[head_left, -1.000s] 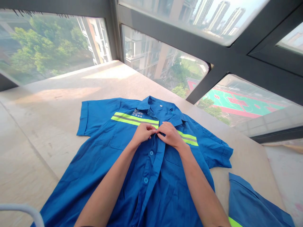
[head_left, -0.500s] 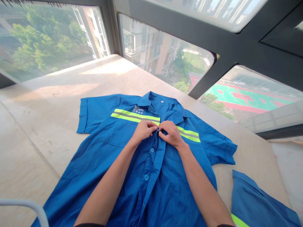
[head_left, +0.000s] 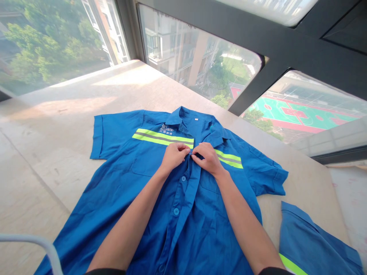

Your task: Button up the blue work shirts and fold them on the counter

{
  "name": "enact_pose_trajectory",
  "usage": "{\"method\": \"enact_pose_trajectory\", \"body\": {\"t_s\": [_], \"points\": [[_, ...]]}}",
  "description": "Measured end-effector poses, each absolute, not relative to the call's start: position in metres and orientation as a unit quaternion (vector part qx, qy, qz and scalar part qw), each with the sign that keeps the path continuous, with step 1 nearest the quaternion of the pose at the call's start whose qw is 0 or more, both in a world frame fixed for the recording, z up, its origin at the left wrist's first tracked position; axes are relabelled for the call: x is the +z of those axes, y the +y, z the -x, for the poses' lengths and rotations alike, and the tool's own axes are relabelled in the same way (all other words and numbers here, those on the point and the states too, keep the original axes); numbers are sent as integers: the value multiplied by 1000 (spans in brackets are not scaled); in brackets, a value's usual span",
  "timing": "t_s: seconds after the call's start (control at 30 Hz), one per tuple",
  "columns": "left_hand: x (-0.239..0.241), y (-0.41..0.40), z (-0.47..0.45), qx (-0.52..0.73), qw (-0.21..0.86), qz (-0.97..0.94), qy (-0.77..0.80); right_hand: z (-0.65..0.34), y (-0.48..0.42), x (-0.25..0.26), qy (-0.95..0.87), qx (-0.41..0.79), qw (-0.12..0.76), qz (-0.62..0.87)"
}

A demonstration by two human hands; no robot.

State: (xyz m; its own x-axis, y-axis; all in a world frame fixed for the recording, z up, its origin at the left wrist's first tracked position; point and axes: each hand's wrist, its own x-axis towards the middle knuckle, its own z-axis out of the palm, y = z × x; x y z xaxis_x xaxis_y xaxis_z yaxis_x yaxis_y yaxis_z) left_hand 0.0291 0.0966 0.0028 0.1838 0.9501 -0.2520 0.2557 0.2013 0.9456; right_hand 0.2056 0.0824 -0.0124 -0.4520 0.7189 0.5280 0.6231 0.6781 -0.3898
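Note:
A blue short-sleeved work shirt with yellow-and-grey reflective stripes lies spread out, collar away from me. My left hand pinches the edge of its front opening at chest height, just below the stripe. Right beside it, my right hand pinches the opposite front edge between thumb and forefinger. The fingertips of both hands nearly meet; whatever small part lies between them is hidden. Lower down the placket, one button and another button show, with the front edges apart there.
A second blue garment with a yellow stripe lies at the lower right. At the lower left curves a white tube. The pale stone surface ends at windows with dark frames.
Both hands stay at the same spot on the shirt front, and the right fingers have shifted slightly. The whole view has moved a little, so the shirt sits slightly higher.

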Motion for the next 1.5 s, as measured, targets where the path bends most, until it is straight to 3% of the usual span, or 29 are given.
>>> {"method": "enact_pose_trajectory", "body": {"t_s": [0.57, 0.97, 1.5], "points": [[7, 96, -18, 270, 594, -577, 491, -208, 80, -15, -855, 42, 308, 414], [-3, 95, -22, 287, 406, -708, 501, -211, 80, -18, -859, 47, 300, 412], [-2, 97, -20, 268, 464, -664, 521, -213, 82, -21, -849, 83, 328, 406]]}}
